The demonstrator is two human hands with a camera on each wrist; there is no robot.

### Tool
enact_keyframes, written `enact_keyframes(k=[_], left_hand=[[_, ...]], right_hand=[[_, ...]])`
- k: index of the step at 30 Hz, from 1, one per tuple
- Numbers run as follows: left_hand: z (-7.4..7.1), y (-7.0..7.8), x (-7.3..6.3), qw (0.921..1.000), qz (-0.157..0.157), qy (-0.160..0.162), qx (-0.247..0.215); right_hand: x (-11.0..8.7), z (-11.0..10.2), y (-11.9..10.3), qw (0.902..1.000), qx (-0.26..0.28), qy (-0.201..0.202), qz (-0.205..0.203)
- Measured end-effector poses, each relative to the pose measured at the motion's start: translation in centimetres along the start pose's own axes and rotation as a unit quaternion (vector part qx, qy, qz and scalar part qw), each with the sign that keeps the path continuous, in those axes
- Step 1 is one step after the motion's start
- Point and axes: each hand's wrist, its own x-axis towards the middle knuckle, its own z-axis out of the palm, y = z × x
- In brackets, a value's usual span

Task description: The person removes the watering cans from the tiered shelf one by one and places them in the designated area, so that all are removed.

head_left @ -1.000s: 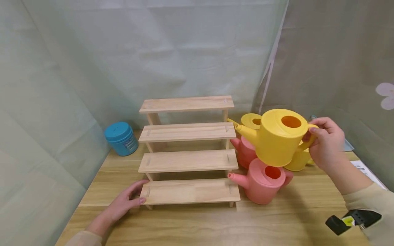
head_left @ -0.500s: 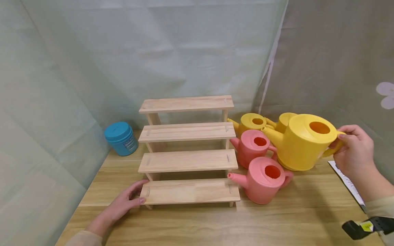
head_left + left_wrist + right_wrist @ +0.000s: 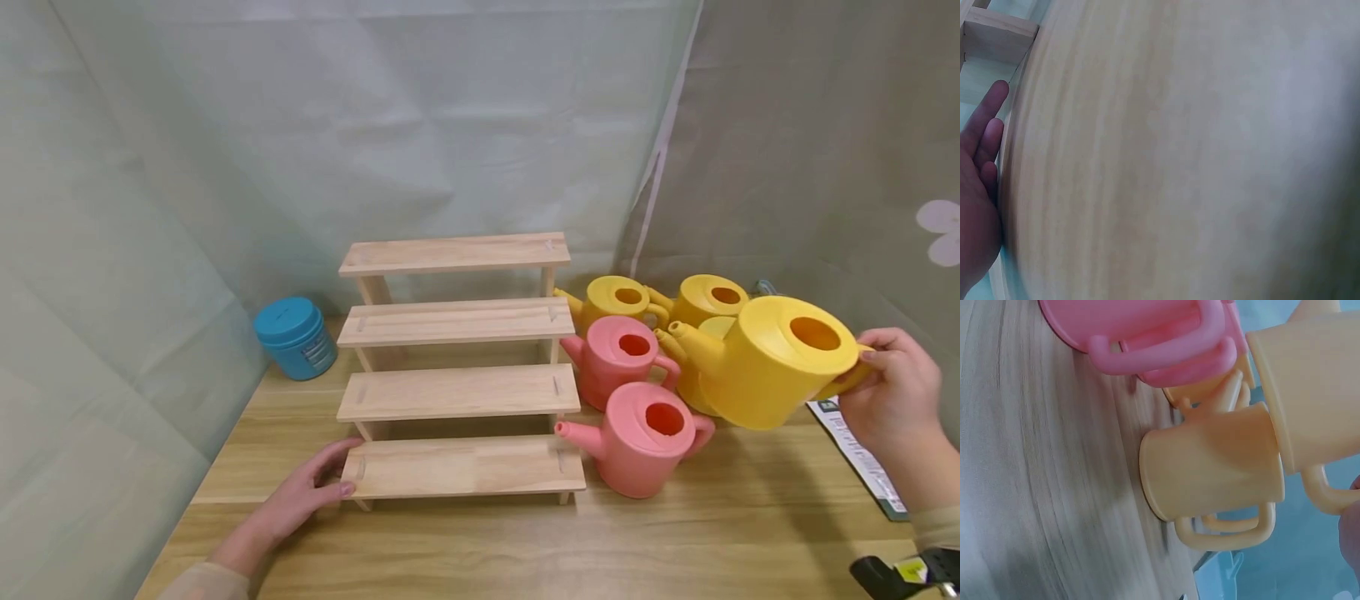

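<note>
My right hand (image 3: 892, 392) grips the handle of a yellow watering can (image 3: 765, 375), which hangs tilted, spout to the left. Behind and partly hidden by it is another yellow watering can (image 3: 1216, 465), standing on the table. Two more yellow watering cans, one at the back left (image 3: 617, 298) and one at the back right (image 3: 708, 298), stand behind. A pink watering can (image 3: 645, 450) is in front, with a second pink watering can (image 3: 611, 358) behind it. My left hand (image 3: 296, 500) touches the left end of the lowest board of a tiered wooden stand (image 3: 465, 468), fingers fairly straight.
A blue lidded tub (image 3: 295, 337) stands left of the stand. At the right edge of the wooden table (image 3: 480, 558) lies a clipboard with paper (image 3: 858, 454). Curtains (image 3: 450, 125) hang close behind the stand and along both sides.
My right hand has moved right and slightly down with the yellow watering can, uncovering the cans behind. My left hand and the stand have stayed in place.
</note>
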Motion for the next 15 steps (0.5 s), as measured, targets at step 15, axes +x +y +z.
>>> enact_keyframes(k=[15], left_hand=[[0.0,0.0,0.0,1.0,-0.005,0.0,-0.002]], right_hand=[[-1.2,-2.0,-0.8,0.9998,-0.014,-0.008,0.006]])
